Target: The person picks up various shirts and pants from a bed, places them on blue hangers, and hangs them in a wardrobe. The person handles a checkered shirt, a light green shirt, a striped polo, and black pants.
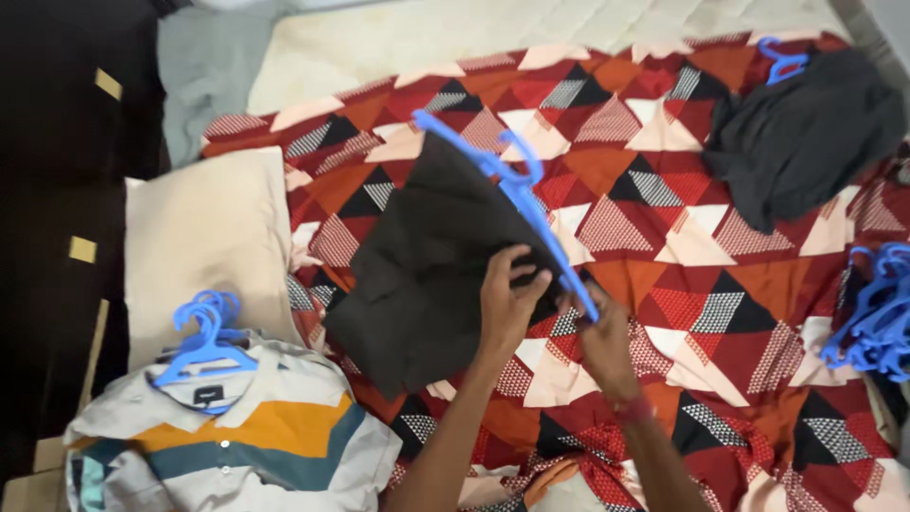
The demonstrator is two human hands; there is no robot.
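A dark brown garment (427, 265) hangs on a blue plastic hanger (512, 185) above the patterned bedspread (664, 218). My left hand (507, 299) grips the garment's cloth near the hanger's lower arm. My right hand (599, 337) pinches the end of that hanger arm, just right of the left hand. The hanger is tilted, its hook pointing up and away from me.
A striped shirt (246, 436) on blue hangers (204, 332) lies at the lower left beside a cream pillow (204, 237). A black garment (806, 133) on a blue hanger lies at the upper right. Several loose blue hangers (877, 318) are piled at the right edge.
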